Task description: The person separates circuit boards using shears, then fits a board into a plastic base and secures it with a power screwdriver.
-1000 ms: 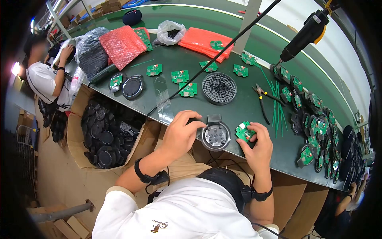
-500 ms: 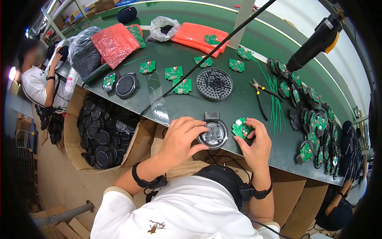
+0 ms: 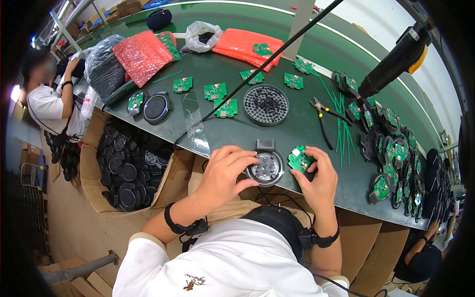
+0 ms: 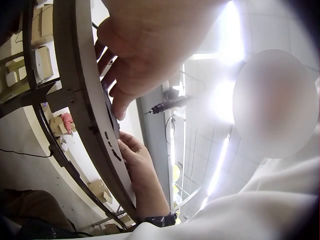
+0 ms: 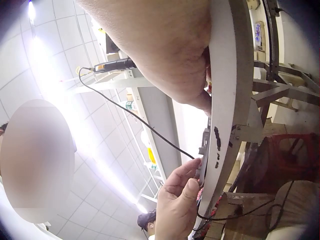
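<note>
Thumb lowered nearer me, my left hand [image 3: 223,172] clamps the round grey plastic housing [image 3: 267,170] by its rim, seemingly steadying it, while right of that grip my right hand [image 3: 321,174] pinches a notched green circuit board [image 3: 299,159].

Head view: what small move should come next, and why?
Probably the right hand should bring its green circuit board over the round housing: the board is held just to the right of it, and the left hand grips the housing, whose upper face shows no board.
</note>
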### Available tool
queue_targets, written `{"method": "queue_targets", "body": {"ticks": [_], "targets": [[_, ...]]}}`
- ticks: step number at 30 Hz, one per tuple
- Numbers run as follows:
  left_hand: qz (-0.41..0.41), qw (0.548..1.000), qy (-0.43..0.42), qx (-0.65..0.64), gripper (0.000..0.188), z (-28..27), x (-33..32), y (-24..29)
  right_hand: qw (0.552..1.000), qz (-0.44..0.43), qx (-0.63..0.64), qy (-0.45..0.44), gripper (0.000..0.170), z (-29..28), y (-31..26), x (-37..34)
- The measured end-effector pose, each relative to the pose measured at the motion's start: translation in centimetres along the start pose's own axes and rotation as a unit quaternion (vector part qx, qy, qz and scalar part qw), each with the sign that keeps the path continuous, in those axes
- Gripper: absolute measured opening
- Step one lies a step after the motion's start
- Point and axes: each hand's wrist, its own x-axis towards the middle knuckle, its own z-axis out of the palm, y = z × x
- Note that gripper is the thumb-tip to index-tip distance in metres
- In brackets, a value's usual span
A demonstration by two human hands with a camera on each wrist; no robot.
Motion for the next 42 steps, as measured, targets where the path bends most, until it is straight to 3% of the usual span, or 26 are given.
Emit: {"method": "queue_targets", "body": {"ticks": [25, 35, 37, 38, 40, 42], "targets": [[-0.003, 1.0, 0.013, -0.009, 0.061, 0.2, 0.0, -0.2, 1.0, -0.008, 0.003, 0.001, 0.056, 0.1, 0.2, -0.1], [0.034, 0.999, -0.014, 0.004, 0.075, 0.5, 2.9, 0.5, 1.0, -0.003, 0.01, 0.004, 0.056, -0.2, 0.1, -0.1], [0.045, 0.999, -0.009, 0.017, 0.078, 0.8, 3.3, 0.7, 0.992, 0.08, 0.098, -0.015, 0.052, -0.7, -0.1, -0.1], [0.032, 0.999, -0.023, 0.003, 0.077, 1.1, 3.4, 0.8, 0.992, 0.077, 0.095, -0.012, 0.052, -0.8, 0.2, -0.1], [0.025, 0.999, -0.034, -0.01, 0.077, 1.1, 3.6, 1.1, 0.958, 0.13, 0.254, 0.007, 0.049, -0.7, 1.0, -0.3], [-0.008, 0.998, -0.068, 0.017, 0.073, 0.6, 3.5, 1.7, 0.943, 0.131, 0.307, 0.018, 0.046, -1.2, 0.9, -0.4]]}}
